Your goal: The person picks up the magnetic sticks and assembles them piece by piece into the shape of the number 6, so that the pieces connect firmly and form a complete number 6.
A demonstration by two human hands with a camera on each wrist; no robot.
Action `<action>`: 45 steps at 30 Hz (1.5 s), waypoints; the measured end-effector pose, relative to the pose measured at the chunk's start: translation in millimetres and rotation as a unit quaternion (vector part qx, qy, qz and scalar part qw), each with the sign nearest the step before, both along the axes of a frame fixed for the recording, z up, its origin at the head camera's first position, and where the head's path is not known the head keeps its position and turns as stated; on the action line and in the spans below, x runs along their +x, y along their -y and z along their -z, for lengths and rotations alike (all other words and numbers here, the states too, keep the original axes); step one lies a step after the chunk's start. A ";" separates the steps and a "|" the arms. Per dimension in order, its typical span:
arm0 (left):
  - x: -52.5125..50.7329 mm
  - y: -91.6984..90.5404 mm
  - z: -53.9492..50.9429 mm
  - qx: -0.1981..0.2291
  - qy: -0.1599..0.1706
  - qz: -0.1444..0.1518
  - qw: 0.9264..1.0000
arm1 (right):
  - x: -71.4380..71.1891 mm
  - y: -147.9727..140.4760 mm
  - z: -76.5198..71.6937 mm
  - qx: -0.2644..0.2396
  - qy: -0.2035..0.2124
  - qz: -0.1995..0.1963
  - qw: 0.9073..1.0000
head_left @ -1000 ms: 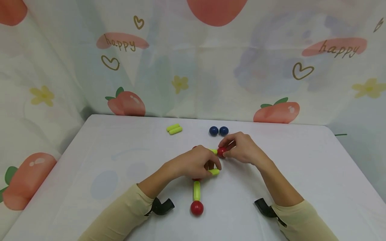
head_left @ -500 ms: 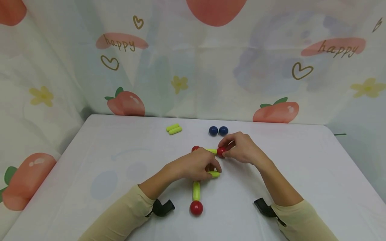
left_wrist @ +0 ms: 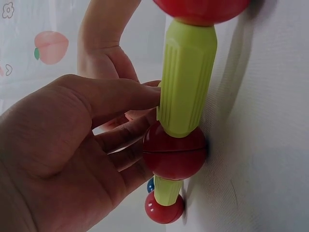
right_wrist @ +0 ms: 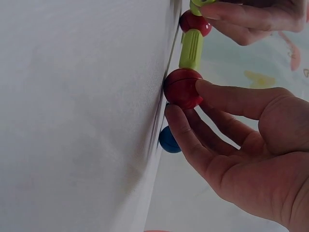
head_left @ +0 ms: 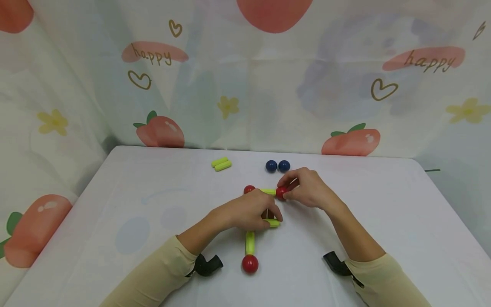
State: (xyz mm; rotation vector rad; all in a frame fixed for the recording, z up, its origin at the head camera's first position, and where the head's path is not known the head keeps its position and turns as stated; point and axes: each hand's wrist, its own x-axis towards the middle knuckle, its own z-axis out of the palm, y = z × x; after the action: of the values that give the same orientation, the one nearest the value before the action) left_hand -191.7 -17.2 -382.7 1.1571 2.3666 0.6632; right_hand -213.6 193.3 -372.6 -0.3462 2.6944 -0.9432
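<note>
A short, ribbed, yellow-green plastic rod (head_left: 273, 222) is clamped between the thumb and fingers of the left hand (head_left: 247, 209), near the middle of the white, cloth-covered surface (head_left: 299, 273). Its bare end is pointed towards 3 o'clock; whether its other end is touching a ball cannot be told, as it is covered by the hand.

At 2 o'clock from the left hand, a glossy red ball (head_left: 281, 192) is pinched by the thumb and fingertips of the right hand (head_left: 308, 187). From that ball a second yellow-green rod (head_left: 268, 192) is run towards 9 o'clock, where it is met by another red ball (head_left: 249, 189), partly hidden by the left hand.

At 6 o'clock from the left hand, a near red ball (head_left: 250, 264) is seated against a third yellow-green rod (head_left: 250, 243), which is aimed at 12 o'clock. Its far end is shown, in the left wrist view, meeting a middle red ball (left_wrist: 171, 154), followed by a further rod (left_wrist: 167, 191).

At 10 o'clock from the right hand, two dark blue balls (head_left: 271, 166) are set side by side. Two loose yellow-green rods (head_left: 223, 165) are laid together at 11 o'clock from the left hand.
</note>
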 end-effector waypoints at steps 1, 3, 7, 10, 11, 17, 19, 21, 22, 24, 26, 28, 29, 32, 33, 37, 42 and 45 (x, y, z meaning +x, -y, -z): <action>-0.1 0.1 0.0 0.000 -0.001 0.001 1.000 | -0.1 0.1 0.2 0.000 0.000 0.000 1.000; -0.3 0.5 -0.1 0.002 -0.002 0.001 1.000 | -0.1 -0.1 0.6 0.002 -0.001 0.000 1.000; -0.5 0.9 -0.9 0.004 -0.001 0.004 1.000 | -0.4 -1.1 1.7 0.005 -0.003 0.000 1.000; -0.3 1.0 -1.3 0.004 0.000 0.006 1.000 | -0.1 -1.4 1.9 0.004 -0.003 0.000 1.000; -0.3 1.0 -1.3 0.004 0.000 0.007 1.000 | 0.2 -1.2 1.6 0.004 -0.002 0.001 1.000; -0.5 1.6 -1.6 0.008 0.002 0.010 1.000 | 0.7 0.6 0.3 0.001 -0.001 0.003 1.000; -0.7 1.6 -1.7 0.008 0.006 0.009 1.000 | 0.6 0.6 0.3 0.000 -0.002 0.002 1.000; -0.8 1.8 -2.0 0.008 0.009 0.008 1.000 | 0.8 0.3 0.1 -0.001 -0.003 0.000 1.000; -0.8 1.9 -2.2 0.010 0.011 0.007 1.000 | 0.8 0.2 0.2 -0.002 -0.003 0.000 1.000; -1.0 2.6 -2.8 0.013 0.015 0.005 1.000 | 0.9 -0.3 0.1 -0.002 -0.004 0.000 1.000; -1.1 3.6 -3.9 0.019 0.018 0.002 1.000 | 0.8 -0.5 0.2 -0.004 -0.006 -0.001 1.000; -1.6 5.1 -4.8 0.027 0.028 -0.003 0.999 | 0.5 -0.5 0.5 -0.004 -0.007 -0.001 1.000; -2.1 6.0 -5.2 0.029 0.033 -0.007 0.999 | 0.3 -0.4 0.6 -0.004 -0.007 -0.001 1.000; -4.7 8.5 -6.3 0.036 0.041 -0.015 0.998 | -0.1 -0.6 1.5 -0.004 -0.009 -0.002 1.000; -6.0 9.5 -6.9 0.038 0.039 -0.017 0.998 | -0.3 -0.9 1.8 -0.004 -0.010 -0.003 1.000; -12.6 15.2 -9.8 0.050 0.015 -0.030 0.998 | -0.2 -1.7 2.4 -0.003 -0.015 -0.005 1.000; -24.7 27.4 -10.7 0.077 -0.014 -0.064 0.995 | -0.7 -1.6 3.3 -0.003 -0.012 -0.001 1.000; -34.1 35.8 -7.9 0.093 -0.026 -0.094 0.991 | -0.2 -1.3 3.2 -0.004 -0.009 0.001 1.000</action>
State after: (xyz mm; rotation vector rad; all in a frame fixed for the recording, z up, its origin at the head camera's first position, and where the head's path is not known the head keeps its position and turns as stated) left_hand -225.8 -53.0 -374.8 1.0448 2.5229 0.9448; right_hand -213.8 194.6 -375.8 -0.3559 2.7075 -0.9551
